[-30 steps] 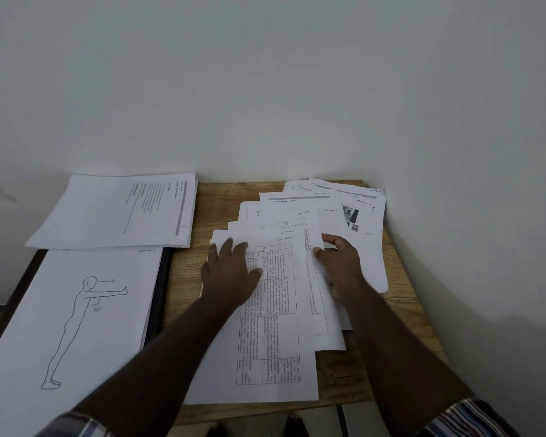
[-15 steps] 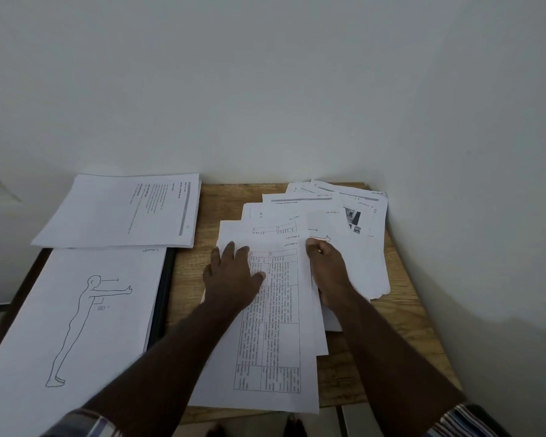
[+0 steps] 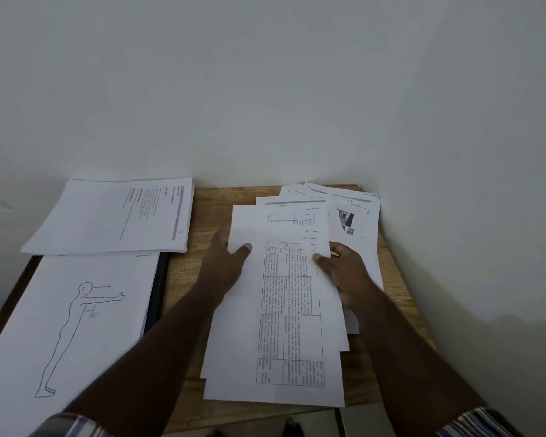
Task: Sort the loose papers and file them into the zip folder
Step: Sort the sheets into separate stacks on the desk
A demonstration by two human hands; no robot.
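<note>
- One view only, from a camera worn on the person's head; there is no second view to share ground with it.
- It looks forward and down over a small wooden table (image 3: pixel 215 197) pushed into the corner of two white walls (image 3: pixel 265 89).
- The wide lens takes in a great deal of wall above; the table fills the lower half.
- It sits close: both forearms enter from the bottom edge, and striped sleeve cuffs (image 3: pixel 473 421) show at the bottom corners.
- The left hand (image 3: pixel 226 263) and right hand (image 3: pixel 344 269) lie near the frame's middle, on the sheet with the printed table (image 3: pixel 292 313).
- Floor shows past the table's near edge.
</note>
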